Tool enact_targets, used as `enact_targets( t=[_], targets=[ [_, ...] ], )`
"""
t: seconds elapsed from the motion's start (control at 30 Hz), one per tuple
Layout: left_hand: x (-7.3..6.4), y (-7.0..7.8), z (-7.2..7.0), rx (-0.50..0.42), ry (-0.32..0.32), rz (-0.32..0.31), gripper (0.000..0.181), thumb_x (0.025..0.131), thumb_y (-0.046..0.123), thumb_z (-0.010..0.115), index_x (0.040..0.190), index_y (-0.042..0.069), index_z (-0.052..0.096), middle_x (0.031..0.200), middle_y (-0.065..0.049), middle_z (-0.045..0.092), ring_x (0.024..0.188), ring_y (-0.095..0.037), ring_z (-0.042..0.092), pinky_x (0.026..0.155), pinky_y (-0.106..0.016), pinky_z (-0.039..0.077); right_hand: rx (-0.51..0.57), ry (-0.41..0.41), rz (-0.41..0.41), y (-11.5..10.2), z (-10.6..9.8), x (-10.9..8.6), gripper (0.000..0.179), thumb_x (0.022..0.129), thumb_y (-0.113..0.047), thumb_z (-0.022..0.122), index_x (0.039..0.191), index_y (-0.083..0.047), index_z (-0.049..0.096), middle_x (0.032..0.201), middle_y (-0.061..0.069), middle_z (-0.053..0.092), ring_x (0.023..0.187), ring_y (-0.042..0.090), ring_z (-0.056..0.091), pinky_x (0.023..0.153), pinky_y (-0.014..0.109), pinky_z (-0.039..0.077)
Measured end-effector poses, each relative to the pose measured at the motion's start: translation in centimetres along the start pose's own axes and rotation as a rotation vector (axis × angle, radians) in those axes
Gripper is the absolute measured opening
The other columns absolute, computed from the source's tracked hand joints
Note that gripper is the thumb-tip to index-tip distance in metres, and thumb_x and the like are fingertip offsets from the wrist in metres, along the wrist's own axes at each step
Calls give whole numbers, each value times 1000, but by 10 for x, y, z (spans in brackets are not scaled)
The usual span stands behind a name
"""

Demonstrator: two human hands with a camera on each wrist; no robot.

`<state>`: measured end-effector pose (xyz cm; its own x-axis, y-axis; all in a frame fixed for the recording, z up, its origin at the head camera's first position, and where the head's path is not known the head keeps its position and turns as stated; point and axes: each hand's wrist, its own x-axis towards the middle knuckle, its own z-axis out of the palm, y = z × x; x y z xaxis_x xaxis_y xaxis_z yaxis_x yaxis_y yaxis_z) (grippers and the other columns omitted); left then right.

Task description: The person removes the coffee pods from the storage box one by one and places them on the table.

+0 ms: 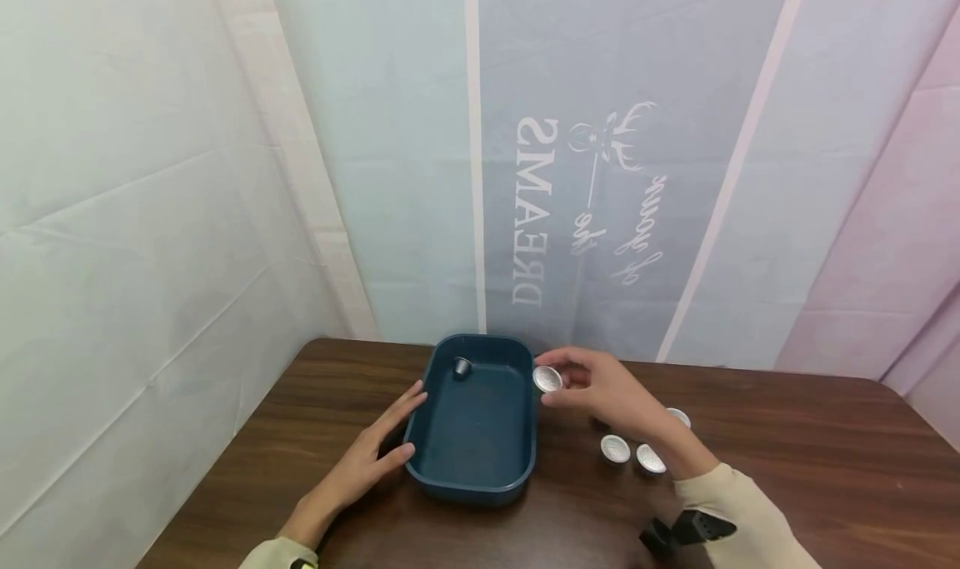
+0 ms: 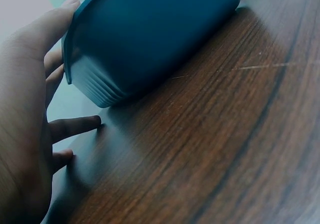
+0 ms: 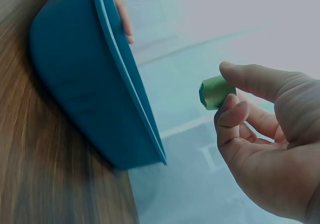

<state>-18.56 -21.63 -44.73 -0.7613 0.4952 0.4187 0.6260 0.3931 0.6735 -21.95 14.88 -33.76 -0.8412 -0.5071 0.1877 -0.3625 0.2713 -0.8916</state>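
A deep blue rectangular tray [image 1: 480, 491] stands on the table. My left hand [image 1: 366, 461] rests against its left side, fingers fairly straight, with thumb and fingertips at the rim. Inside the tray, near its far left corner, lies a small dark coffee capsule [image 1: 462, 367]. Between thumb and fingers of my right hand [image 1: 600, 390] is a green coffee capsule [image 3: 217, 92], pinched beside the tray's right rim; its silver foil lid shows in the head view. Below the right forearm several more capsules stand foil up, among them one capsule [image 1: 615, 449] and another capsule [image 1: 651, 459].
The dark wooden table [image 1: 810, 469] extends to both sides of the tray. A printed cloth backdrop [image 1: 600, 69] hangs behind the table's far edge, and a pale cloth [image 1: 150, 219] hangs at the left. One more capsule [image 1: 678, 416] is partly hidden behind the right forearm.
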Motion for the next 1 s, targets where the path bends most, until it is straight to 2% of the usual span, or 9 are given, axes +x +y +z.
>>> enact_targets(
  t=[0.07, 0.17, 0.27, 0.5, 0.7, 0.8, 0.93, 1.0],
  targets=[
    [0, 0, 0, 2, 0, 1, 63, 93, 4, 54, 151, 12, 29, 159, -5, 17, 142, -26, 21, 100, -65, 26, 2, 19, 6, 2, -7, -8, 48, 79, -17, 79, 122, -5, 61, 97, 10, 63, 79, 16, 60, 66, 27, 51],
    [0, -1, 1, 4, 0, 1, 63, 93, 5, 54, 151, 12, 29, 159, -5, 17, 142, -26, 21, 100, -66, 26, -46, 66, 33, 7, -19, -20, 47, 78, -20, 80, 121, -12, 63, 90, 9, 63, 74, 14, 59, 58, 27, 50],
    [0, -2, 1, 10, 1, 2, 63, 93, 6, 54, 151, 12, 29, 159, -5, 17, 142, -26, 21, 99, -66, 26, -94, 107, 67, 13, -29, -33, 45, 78, -24, 80, 120, -18, 63, 85, 7, 63, 71, 15, 60, 56, 29, 50],
    [-1, -2, 2, 9, 1, -3, 63, 93, 5, 55, 151, 11, 29, 159, -4, 17, 142, -26, 21, 100, -65, 26, -175, 176, 83, 30, -54, -60, 44, 81, -24, 78, 121, -15, 63, 77, 5, 63, 65, 12, 59, 54, 27, 48],
    [-2, -2, 2, 7, 3, 4, 63, 93, 6, 55, 151, 11, 29, 158, -5, 17, 142, -26, 21, 102, -62, 26, -225, 229, 84, 38, -79, -83, 47, 83, -21, 76, 126, -10, 60, 90, 7, 67, 76, 12, 63, 64, 29, 52],
    [-2, -3, 3, 5, 4, 16, 62, 93, 6, 54, 150, 10, 29, 158, -6, 17, 142, -26, 21, 104, -58, 26, -285, 250, 94, 44, -92, -93, 46, 85, -22, 74, 127, -9, 60, 95, 7, 68, 78, 11, 63, 65, 27, 52],
    [-2, -5, 3, -1, 7, 37, 62, 93, 5, 54, 150, 7, 30, 158, -8, 18, 142, -27, 20, 107, -52, 25, -371, 283, 140, 54, -109, -107, 46, 85, -26, 74, 126, -11, 61, 104, 3, 67, 84, 5, 63, 67, 22, 50],
    [-2, -6, 3, -4, 11, 45, 61, 93, 4, 54, 149, 7, 30, 158, -9, 18, 142, -27, 20, 108, -50, 25, -374, 291, 164, 60, -115, -111, 47, 84, -26, 75, 126, -10, 61, 106, 0, 67, 87, 3, 62, 66, 22, 50]
  ],
)
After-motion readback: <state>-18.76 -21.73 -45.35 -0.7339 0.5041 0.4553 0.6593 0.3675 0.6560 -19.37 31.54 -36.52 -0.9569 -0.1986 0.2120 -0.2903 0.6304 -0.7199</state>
